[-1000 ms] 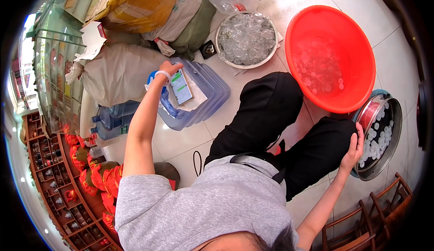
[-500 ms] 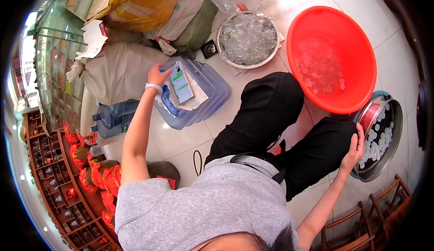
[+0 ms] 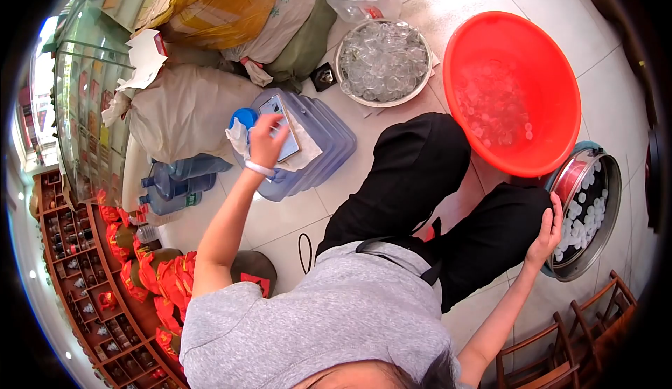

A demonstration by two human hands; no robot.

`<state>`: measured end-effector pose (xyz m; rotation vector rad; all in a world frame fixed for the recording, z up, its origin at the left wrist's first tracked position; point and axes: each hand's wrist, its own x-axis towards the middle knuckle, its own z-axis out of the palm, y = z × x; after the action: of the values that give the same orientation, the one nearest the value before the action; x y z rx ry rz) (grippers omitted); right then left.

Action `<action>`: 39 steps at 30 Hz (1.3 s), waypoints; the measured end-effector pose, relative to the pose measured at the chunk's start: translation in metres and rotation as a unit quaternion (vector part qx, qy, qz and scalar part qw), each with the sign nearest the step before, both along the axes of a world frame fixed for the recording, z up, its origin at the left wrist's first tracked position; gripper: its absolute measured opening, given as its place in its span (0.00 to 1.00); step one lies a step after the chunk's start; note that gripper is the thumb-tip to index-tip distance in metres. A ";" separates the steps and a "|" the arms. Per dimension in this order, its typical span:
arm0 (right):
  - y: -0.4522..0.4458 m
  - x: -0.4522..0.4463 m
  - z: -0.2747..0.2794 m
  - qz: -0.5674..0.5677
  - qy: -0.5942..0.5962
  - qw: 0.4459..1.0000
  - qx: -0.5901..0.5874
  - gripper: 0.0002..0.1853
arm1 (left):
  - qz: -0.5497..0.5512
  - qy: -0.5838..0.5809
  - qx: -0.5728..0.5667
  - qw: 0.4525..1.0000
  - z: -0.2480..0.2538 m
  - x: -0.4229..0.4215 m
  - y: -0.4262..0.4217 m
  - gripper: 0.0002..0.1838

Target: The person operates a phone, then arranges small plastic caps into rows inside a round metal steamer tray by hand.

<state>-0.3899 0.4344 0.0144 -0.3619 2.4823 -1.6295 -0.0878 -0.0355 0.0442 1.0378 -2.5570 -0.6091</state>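
My left hand [image 3: 268, 142], with a white band at the wrist, is over a phone [image 3: 288, 147] and covers part of its lit screen. Its fingers are bent and slightly blurred, with nothing visible in them. The phone lies on white paper [image 3: 308, 152] on top of stacked bluish plastic bins [image 3: 337, 134]. Beside the hand are a round blue lid-like thing [image 3: 245, 116] and a crumpled white tissue [image 3: 239, 137]. My right hand [image 3: 547, 235] rests with fingers extended against my knee, next to a round metal-rimmed sieve [image 3: 607, 245] holding white discs [image 3: 584, 231].
A red basin [image 3: 546, 74] with water and small clear pieces stands ahead, near a bowl [image 3: 343, 84] heaped with clear discs. Sacks [image 3: 192, 112], large water bottles [image 3: 168, 182] and red-wrapped jars [image 3: 171, 277] lie to the left. Wooden chairs [image 3: 560, 350] are at lower right.
My left hand has moved right and toward me, from the far left edge of the bins to over the phone. The blue lid-like thing and tissue now show. My right hand stays put.
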 end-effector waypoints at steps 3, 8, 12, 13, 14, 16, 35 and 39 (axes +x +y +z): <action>-0.001 0.001 0.000 0.000 -0.002 1.000 -0.006 0.18 | -0.069 0.004 0.158 0.985 -0.015 -0.001 0.046 0.08; 0.000 0.001 0.000 0.004 0.004 1.000 -0.001 0.18 | -0.089 -0.061 0.403 0.909 -0.026 0.001 0.116 0.25; 0.001 0.001 -0.001 0.000 -0.001 1.000 -0.010 0.18 | -0.255 -0.116 0.360 0.890 -0.025 -0.007 0.157 0.54; 0.001 0.001 -0.002 -0.005 -0.003 1.000 -0.012 0.18 | -0.258 -0.112 0.377 0.882 -0.027 -0.011 0.159 0.58; 0.001 0.002 -0.002 -0.004 -0.003 1.000 -0.013 0.18 | -0.257 -0.112 0.376 0.883 -0.025 -0.016 0.163 0.58; 0.001 0.002 -0.002 -0.007 -0.009 1.000 -0.020 0.18 | -0.199 -0.147 0.346 0.905 -0.023 -0.021 0.171 0.59; 0.010 0.007 0.000 -0.010 -0.005 1.000 -0.016 0.18 | -0.184 -0.065 0.244 0.950 -0.035 -0.010 0.186 0.47; 0.012 0.007 0.001 0.004 0.003 1.000 -0.006 0.18 | -0.184 -0.053 0.244 0.951 -0.039 -0.008 0.186 0.46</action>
<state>-0.3834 0.4460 0.0151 -0.3768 2.4736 -1.6430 -0.0960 0.1509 0.0054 0.7335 -2.7878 -1.3741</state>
